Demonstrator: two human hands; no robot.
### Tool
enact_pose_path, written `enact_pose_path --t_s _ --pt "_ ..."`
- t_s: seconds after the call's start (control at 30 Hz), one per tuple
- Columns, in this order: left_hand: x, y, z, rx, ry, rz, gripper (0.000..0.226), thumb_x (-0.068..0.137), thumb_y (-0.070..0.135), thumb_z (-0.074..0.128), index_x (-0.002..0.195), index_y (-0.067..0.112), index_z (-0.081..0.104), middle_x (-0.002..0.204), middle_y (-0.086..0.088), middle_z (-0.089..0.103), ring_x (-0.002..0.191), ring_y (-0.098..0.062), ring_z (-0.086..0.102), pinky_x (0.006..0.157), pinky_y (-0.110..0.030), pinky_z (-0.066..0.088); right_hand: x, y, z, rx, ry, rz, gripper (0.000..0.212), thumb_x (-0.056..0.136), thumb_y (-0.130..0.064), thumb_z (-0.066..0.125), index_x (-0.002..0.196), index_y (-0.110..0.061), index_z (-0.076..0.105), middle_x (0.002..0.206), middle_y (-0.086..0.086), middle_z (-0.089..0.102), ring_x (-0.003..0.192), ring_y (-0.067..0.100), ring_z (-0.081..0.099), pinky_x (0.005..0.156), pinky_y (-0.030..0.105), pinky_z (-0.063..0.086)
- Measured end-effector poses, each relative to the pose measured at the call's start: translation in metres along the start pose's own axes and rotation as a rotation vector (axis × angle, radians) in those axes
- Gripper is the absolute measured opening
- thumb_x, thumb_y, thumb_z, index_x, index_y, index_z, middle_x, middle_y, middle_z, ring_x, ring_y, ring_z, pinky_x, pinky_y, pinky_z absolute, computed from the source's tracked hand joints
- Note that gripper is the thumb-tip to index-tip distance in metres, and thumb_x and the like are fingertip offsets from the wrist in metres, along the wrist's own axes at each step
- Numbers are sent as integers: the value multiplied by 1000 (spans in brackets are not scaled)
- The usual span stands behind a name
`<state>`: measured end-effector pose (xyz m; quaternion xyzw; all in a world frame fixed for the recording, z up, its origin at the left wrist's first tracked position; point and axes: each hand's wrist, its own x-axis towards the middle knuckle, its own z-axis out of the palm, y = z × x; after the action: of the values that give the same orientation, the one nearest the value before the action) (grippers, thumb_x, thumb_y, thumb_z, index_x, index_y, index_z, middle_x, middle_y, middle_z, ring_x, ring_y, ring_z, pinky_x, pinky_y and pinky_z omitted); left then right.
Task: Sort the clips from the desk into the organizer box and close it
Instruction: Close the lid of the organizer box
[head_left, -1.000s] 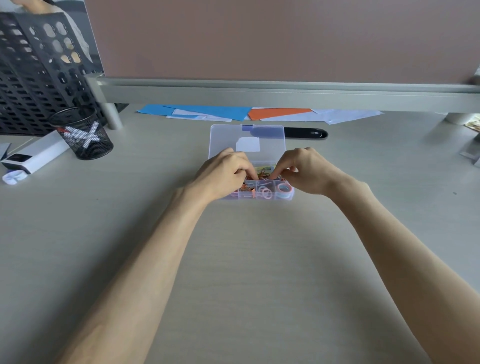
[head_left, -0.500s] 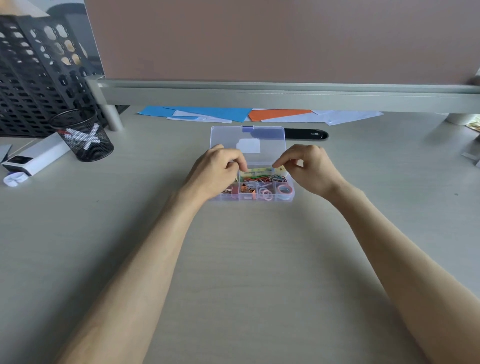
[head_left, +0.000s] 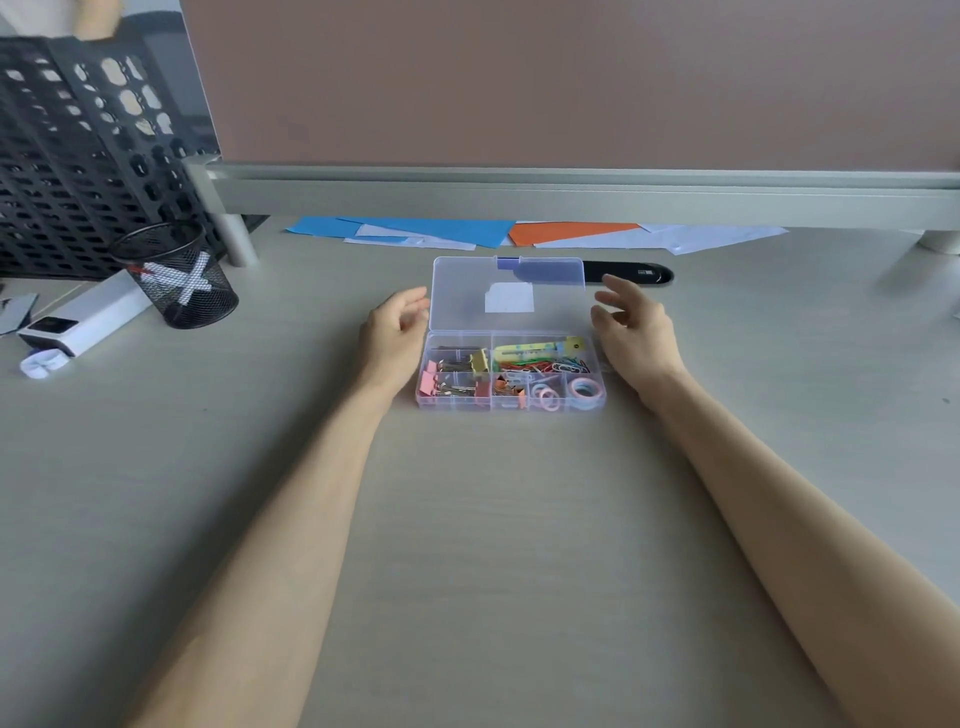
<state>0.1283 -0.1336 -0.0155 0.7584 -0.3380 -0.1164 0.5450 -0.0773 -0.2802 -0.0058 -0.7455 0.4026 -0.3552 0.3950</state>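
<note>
Pale desk surface is being taken up at its middle by the clear organizer box, with its lid being shown open at the box's far side. Binder clips and coloured paper clips are being held in the box's compartments. Just left of the box the left hand is being held loosely curled and empty; just right, the right hand is being held spread, gripping nothing.

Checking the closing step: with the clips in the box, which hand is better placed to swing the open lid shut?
Right, slightly: the right hand is open, its fingers up beside the far corner of the lid. The left hand, also empty, lies nearer mid-lid.
</note>
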Motion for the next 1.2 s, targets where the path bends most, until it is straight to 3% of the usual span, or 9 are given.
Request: enact_pose_path --t_s 0.1,0.23,0.37,0.47,0.67,0.83,1.0,1.13,1.2 --pt "5 -1 2 -7 -22 -24 42 93 19 55 134 14 50 120 0 66 113 -14 58 103 -32 42 6 -1 7 -27 -67 -31 44 93 -15 49 136 -19 48 122 3 65 99 18 62 93 34 50" --pt "5 -2 1 -77 -17 -8 44 91 9 57 134 14 50 109 0 70 103 -12 60 95 -27 45 9 4 5 59 -78 -76 43 87 -10 56 128 -23 55 106 -5 69 81 11 62 85 37 55" --pt "2 1 -1 -151 4 21 39 87 -3 55 123 13 60 99 0 69 83 -2 60 81 -15 49 6 4 3 177 -71 -56 49 83 -5 57 128 -22 52 97 -7 70 79 12 60 80 34 54" --pt "-4 3 -5 -194 13 31 33 84 -7 56 108 14 64 95 2 70 84 0 61 75 -12 49 1 3 2 216 -79 -30 37 83 -9 59 116 -24 56 88 -4 70 84 19 63 81 35 52" --pt "-20 5 -12 -224 15 53 21 81 -6 60 90 13 61 90 7 72 83 -5 62 77 -20 48 -16 -11 -8 313 -159 -33 32 78 -2 48 104 -15 62 95 0 69 83 14 57 76 28 47" --pt "-34 2 -15 -167 34 65 28 82 -5 57 78 22 60 87 8 70 82 -7 63 79 -24 48 -41 -17 -21 507 -207 -75 35 75 -30 44 100 -23 66 109 8 68 106 23 60 95 32 43" --pt "-51 2 -21 -135 -26 70 43 84 -7 37 82 24 67 105 10 70 109 -3 62 90 -16 42 -66 -18 -24 237 -236 -199 43 86 -35 32 93 -21 72 110 -4 70 108 10 60 92 24 41" --pt "-67 6 -26 -100 -108 60 36 92 8 39 89 24 71 125 10 62 117 0 53 94 -13 35 -76 -19 -20 10 -192 -192 28 95 -34 46 92 -23 71 97 -14 69 96 5 60 75 2 39" --pt "-74 8 -26 -33 -152 71 28 95 17 44 95 23 71 131 12 55 117 0 50 91 -9 34 -79 -18 -14 -111 -142 -247 19 91 -21 53 90 -19 71 94 -9 69 99 12 61 73 5 38"
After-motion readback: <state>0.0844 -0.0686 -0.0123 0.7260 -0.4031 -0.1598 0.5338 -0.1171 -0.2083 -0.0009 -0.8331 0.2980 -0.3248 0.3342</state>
